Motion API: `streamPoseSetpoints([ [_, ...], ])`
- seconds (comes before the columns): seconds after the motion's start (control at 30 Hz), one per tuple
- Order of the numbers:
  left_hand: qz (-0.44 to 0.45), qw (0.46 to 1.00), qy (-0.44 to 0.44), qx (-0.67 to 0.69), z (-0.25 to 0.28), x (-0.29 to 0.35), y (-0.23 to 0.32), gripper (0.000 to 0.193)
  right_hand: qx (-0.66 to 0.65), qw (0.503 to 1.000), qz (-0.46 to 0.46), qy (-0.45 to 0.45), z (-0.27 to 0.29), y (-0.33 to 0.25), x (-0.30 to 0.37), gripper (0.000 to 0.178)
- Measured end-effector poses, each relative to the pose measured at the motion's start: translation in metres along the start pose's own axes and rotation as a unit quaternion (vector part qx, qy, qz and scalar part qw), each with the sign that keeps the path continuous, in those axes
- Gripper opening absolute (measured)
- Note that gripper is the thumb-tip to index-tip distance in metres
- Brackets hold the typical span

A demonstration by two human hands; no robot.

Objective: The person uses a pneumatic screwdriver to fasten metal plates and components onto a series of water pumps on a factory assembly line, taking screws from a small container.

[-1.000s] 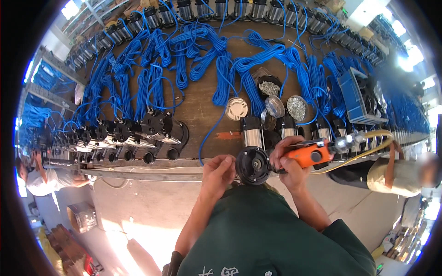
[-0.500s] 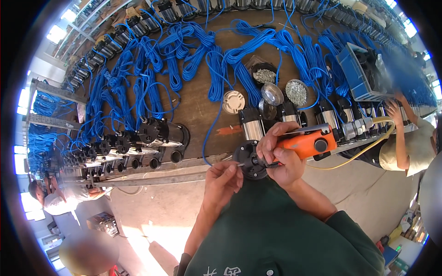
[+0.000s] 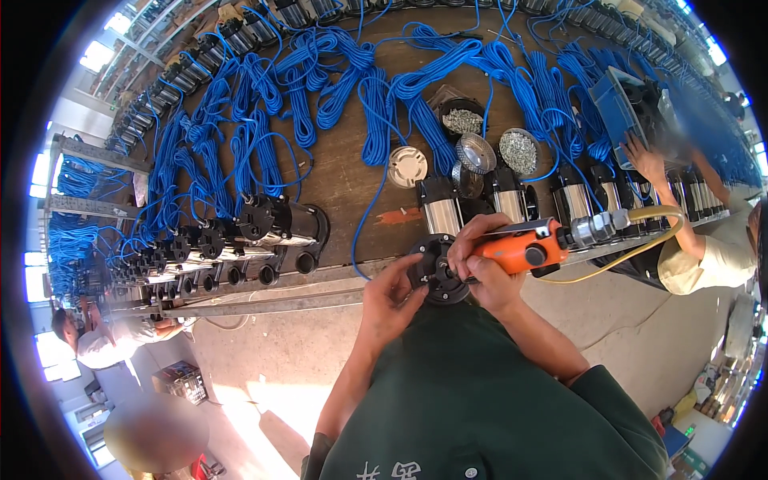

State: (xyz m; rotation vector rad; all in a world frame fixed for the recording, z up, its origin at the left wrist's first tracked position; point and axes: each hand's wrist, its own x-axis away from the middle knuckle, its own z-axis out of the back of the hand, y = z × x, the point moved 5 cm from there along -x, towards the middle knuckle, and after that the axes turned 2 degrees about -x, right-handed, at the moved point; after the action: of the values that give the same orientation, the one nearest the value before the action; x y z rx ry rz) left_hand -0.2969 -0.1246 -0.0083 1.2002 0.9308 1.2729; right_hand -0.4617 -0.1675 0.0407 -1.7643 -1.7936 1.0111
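A pump with a silver body (image 3: 442,218) lies at the table's near edge, its round black end flange (image 3: 450,290) facing me with several screws around its rim. My left hand (image 3: 390,302) is at the flange's left side, index finger and thumb curved onto its rim. No screw shows between those fingers now. In my right hand (image 3: 490,264) is an orange air screwdriver (image 3: 520,250), its tip end pointed left at the flange; my fingers hide the bit. A yellow air hose (image 3: 680,232) runs from the tool's silver coupling (image 3: 594,229).
Beyond the pump are bowls of small screws (image 3: 518,152), a round pale cover (image 3: 408,166) and coiled blue cables (image 3: 376,120). More pumps (image 3: 276,228) line the table edge. At right, a co-worker's hand (image 3: 646,160) reaches to a blue crate (image 3: 614,116).
My left fingers have moved from pinching a small screw to lying on the flange's rim. The screwdriver has shifted slightly left and down. The co-worker's hand has moved up onto the crate.
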Motion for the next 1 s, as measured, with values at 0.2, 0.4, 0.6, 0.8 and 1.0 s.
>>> streamPoseSetpoints([
  [0.2, 0.059, 0.991, 0.018, 0.117, 0.001, 0.004, -0.012, 0.037, 0.054, 0.998, -0.02, -0.005, -0.016, 0.0, -0.002, 0.027],
  [0.4, 0.173, 0.849, 0.149, 0.477, 0.015, 0.009, -0.061, 0.028, 0.154, 0.986, -0.027, -0.049, -0.009, 0.01, -0.004, 0.028],
  [0.6, 0.185, 0.845, 0.2, 0.459, 0.02, 0.002, -0.049, 0.023, 0.063, 0.997, -0.033, 0.029, -0.002, 0.004, -0.005, 0.032],
  [0.8, 0.219, 0.908, 0.062, 0.351, 0.004, 0.006, -0.037, 0.017, -0.017, 0.999, -0.003, 0.044, 0.004, -0.004, -0.006, 0.031],
  [1.0, 0.168, 0.956, 0.069, 0.231, -0.005, 0.005, -0.029, 0.027, -0.005, 0.997, -0.025, 0.075, 0.006, 0.001, -0.004, 0.034],
])
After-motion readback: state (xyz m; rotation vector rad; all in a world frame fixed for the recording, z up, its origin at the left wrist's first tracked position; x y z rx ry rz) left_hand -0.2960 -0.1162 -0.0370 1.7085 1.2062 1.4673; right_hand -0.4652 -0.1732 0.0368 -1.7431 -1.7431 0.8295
